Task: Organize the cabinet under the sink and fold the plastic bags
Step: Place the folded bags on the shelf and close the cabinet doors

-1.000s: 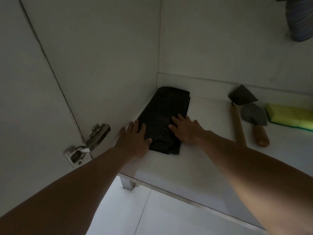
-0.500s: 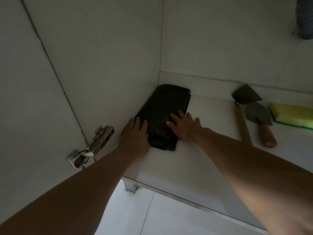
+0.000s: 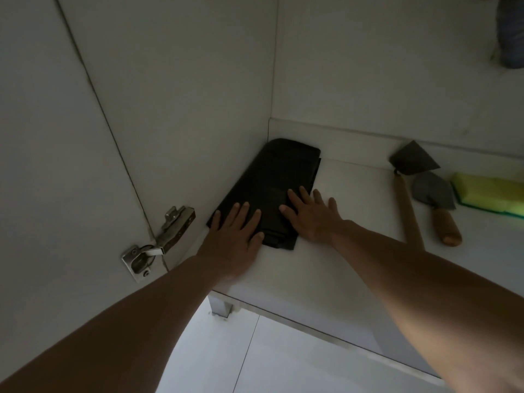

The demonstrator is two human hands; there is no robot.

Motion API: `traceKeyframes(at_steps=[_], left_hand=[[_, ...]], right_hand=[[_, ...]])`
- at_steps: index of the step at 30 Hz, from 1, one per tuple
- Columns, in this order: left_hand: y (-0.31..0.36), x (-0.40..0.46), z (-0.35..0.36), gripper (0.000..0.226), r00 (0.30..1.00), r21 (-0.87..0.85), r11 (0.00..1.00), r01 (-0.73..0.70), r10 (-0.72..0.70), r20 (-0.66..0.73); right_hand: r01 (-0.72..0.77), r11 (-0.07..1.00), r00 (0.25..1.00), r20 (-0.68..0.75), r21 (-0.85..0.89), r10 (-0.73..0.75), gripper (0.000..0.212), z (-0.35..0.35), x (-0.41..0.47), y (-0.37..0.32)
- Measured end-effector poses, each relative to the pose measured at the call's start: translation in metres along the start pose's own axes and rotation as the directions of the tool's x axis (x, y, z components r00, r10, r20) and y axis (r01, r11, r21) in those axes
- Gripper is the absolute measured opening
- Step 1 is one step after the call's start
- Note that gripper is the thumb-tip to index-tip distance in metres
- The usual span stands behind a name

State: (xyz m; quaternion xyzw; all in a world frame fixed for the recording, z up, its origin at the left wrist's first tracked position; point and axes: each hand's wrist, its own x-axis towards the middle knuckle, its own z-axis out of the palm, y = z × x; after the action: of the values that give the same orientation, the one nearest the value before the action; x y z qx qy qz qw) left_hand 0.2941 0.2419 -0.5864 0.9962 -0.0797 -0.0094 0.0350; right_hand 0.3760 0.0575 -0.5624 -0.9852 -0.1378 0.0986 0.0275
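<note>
Both hands were flat and relaxed, nothing gripped. The left hand [image 3: 235,236] lay with straight fingers on the near left part of the folded black plastic bag [image 3: 272,188], palm partly on the cabinet floor [image 3: 354,279]. The right hand [image 3: 312,217] was pressed down the same way on the bag's near right edge, its outer fingers spilling onto the cabinet floor just beside it.

The bag was tucked into the back left corner, with its left edge along the cabinet side wall [image 3: 175,109] and its far end just about at the low back ledge [image 3: 354,140]. The long axis ran from the hands away toward the back wall, leaning slightly right. So the bag lay straight ahead of both hands, and neither was really nearer. My guess is any further nudge would go forward and left into the corner, and there didn't look to be much room left for that.

Off to the right, well apart from the bag: a scraper with a long wooden handle [image 3: 408,199], a small trowel [image 3: 438,205] beside it, then a yellow and green sponge [image 3: 490,194]. None of them were in the way. A metal door hinge [image 3: 167,234] sat just left of the left hand, and up top right was something dark, probably the drain pipe [image 3: 510,32], but it was too cut off to be sure.
</note>
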Motion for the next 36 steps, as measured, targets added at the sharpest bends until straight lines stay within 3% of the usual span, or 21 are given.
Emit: traceKeyframes(at_steps=[3, 16, 25, 36], left_hand=[[0.003, -0.001, -0.004, 0.058, 1.000, 0.047, 0.999, 0.018, -0.019, 0.024], [0.030, -0.067, -0.036, 0.062, 0.996, 0.004, 1.000, 0.012, -0.012, 0.083], [0.054, -0.150, -0.067, 0.065, 0.995, -0.027, 0.998, -0.059, 0.061, 0.080], [0.095, -0.229, -0.149, 0.068, 0.986, -0.028, 0.991, -0.132, 0.135, 0.101]], right_hand=[[-0.018, 0.998, 1.000, -0.010, 0.059, 0.019, 0.068, -0.004, -0.001, 0.003], [-0.074, 0.976, 0.997, 0.037, 0.204, 0.068, 0.070, -0.018, -0.080, 0.005], [-0.116, 0.979, 0.993, 0.014, 0.168, 0.115, 0.066, -0.042, -0.194, -0.009], [-0.272, 0.951, 0.962, 0.020, 0.148, 0.273, 0.066, -0.102, -0.331, -0.009]])
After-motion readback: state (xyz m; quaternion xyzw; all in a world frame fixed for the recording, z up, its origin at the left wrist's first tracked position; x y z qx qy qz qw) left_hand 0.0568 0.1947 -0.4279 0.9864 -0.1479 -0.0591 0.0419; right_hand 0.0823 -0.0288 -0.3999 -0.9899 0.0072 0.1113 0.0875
